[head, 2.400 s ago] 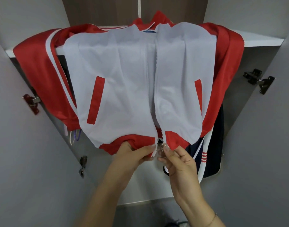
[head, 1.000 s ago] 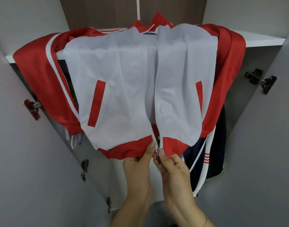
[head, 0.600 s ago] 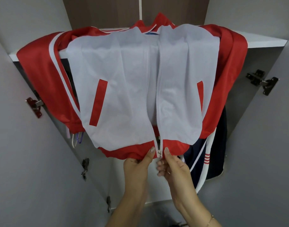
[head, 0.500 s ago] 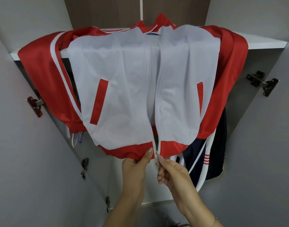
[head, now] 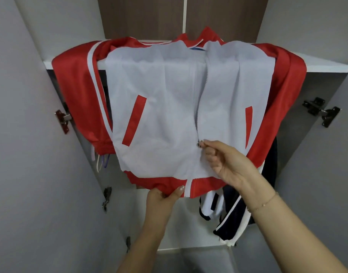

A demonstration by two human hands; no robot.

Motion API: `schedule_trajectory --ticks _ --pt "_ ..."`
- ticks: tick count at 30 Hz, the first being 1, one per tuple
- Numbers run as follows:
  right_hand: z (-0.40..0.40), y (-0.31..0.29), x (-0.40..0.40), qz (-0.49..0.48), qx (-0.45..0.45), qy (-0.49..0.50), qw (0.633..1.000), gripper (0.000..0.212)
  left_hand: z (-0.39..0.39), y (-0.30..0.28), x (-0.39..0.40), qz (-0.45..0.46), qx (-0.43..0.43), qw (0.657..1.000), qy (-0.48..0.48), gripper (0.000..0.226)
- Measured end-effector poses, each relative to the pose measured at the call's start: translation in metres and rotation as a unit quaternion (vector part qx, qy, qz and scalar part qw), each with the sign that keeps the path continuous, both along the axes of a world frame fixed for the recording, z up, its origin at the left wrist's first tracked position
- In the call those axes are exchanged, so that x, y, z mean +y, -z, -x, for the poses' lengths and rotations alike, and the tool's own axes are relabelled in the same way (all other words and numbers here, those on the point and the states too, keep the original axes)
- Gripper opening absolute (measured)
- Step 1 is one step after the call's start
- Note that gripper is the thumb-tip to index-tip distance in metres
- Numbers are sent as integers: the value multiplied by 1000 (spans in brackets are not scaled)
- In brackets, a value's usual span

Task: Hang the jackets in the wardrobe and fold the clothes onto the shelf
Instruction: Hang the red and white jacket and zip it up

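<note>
While draped over the shelf [head: 327, 66], jacket [head: 165, 115] half zipped. Left hand [head: 161, 198] gripping hem. Right hand [head: 224, 160] pinching zipper pull [head: 199, 143].

The jacket [head: 169, 115] is smooth, faintly shiny red and white cloth with a metal zip pull [head: 198, 143]. The shelf [head: 317, 67] is matt white board, the back panel [head: 145, 16] brown wood-grain, the hinges [head: 321, 112] dark metal.
</note>
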State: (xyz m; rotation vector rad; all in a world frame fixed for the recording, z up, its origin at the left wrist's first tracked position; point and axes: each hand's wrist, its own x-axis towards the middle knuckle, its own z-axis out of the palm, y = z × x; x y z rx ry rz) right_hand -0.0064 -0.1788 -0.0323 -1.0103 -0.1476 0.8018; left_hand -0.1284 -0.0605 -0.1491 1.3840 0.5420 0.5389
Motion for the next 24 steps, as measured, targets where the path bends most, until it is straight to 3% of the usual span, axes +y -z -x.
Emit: schedule_trajectory --ticks 3,4,5,8,11,14,18,20,24 --pt "-18 -37 7 28 -74 -10 997 14 14 4 9 35 29 999 26 19" --pt "-20 -45 10 56 -112 -27 992 14 19 4 14 6 58 998 33 13" --pt "-20 -50 13 85 -153 -44 983 15 26 0 20 -36 96 994 46 2" --pt "-17 -57 18 144 -253 -65 954 16 40 -15 37 -261 199 944 40 26" --pt "-13 -59 17 164 -302 -66 937 20 32 -57 41 -357 99 927 -54 20" --pt "-7 -61 16 161 -314 -75 933 21 -7 -90 31 -357 2 933 -48 23" --pt "0 -69 12 161 -316 -104 929 22 -41 -104 20 -362 -61 927 -79 17" --pt "0 -76 11 160 -297 -114 934 20 -48 -102 22 -375 -81 920 -82 18" --pt "-13 -96 16 135 -174 -121 968 18 -44 -98 32 -271 -77 959 -25 27"
